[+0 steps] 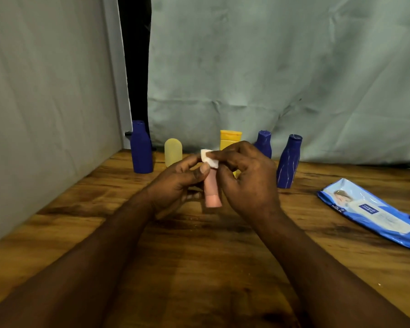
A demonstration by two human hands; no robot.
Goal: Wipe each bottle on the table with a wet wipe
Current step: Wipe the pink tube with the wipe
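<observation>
Fingers (pixel 224 154) of the right hand (pixel 249 183) pinch a folded white wet wipe (pixel 208 158) at the top of a small pink bottle (pixel 212 194). The left hand (pixel 173 185) grips this bottle upright over the wooden tabletop (pixel 199 252).

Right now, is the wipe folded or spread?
Folded: the wipe is a small wad pinched by the right hand against the pink bottle top.

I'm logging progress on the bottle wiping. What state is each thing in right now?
pink bottle: gripped by left hand, roughly upright.
wet wipe: folded, pinched by right hand at pink bottle's top.
left blue bottle: upright, untouched.
middle blue bottle: upright, untouched.
right blue bottle: upright, untouched.
pale yellow bottle: upright, untouched.
orange bottle: upright, partly hidden.
wipes pack: lying flat, seemingly closed.
</observation>
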